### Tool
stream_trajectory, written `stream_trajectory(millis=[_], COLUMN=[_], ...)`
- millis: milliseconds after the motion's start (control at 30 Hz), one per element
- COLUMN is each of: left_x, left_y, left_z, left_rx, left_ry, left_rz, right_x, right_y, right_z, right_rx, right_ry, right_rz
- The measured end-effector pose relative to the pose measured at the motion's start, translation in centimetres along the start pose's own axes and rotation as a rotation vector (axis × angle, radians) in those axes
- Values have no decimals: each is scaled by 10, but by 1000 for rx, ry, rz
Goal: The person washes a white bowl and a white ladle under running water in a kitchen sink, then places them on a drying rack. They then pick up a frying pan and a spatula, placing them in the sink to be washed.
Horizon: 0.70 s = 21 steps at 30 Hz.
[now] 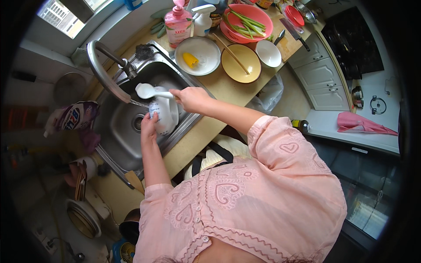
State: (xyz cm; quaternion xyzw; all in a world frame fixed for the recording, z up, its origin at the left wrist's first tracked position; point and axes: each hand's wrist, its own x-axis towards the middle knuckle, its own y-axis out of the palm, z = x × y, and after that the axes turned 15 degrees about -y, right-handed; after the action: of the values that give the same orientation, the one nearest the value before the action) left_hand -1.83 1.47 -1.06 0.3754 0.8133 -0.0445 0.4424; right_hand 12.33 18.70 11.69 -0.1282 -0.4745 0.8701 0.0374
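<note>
My right hand [196, 100] is closed around the handle of a white soup spoon [146, 91], whose bowl end points left near the tap. My left hand [149, 127] grips the near left edge of a white bowl [163, 115] with small dark markings. The bowl is tilted on its side over the steel sink [115, 151], and a second white rim shows against its right side. Water runs from the curved tap [107, 81] just left of the spoon and bowl. The drain [137, 122] lies beneath, left of my left hand.
Beyond the sink stand a white basin [206, 50] with a yellow piece inside, a yellow bowl [232, 72] with chopsticks across it, and a small white bowl [268, 53]. Behind are a pink pump bottle [177, 28], a pink colander [232, 11] of green stalks, and a knife [302, 43].
</note>
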Motion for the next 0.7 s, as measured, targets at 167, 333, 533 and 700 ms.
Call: stream_trajectory(millis=[167, 333, 533, 700], left_x=[-20, -36, -36, 9], left_y=[-9, -15, -4, 14], left_z=[-3, -13, -24, -10], left_rx=[-109, -195, -484, -638], left_ry=[6, -3, 10, 188], left_rz=[60, 92, 62, -76], right_x=[14, 42, 25, -21], right_y=[24, 75, 106, 84], right_z=[-33, -81, -74, -44], right_rx=[184, 920, 1418, 1472], right_ry=[168, 444, 807, 592], right_rz=[-90, -64, 158, 178])
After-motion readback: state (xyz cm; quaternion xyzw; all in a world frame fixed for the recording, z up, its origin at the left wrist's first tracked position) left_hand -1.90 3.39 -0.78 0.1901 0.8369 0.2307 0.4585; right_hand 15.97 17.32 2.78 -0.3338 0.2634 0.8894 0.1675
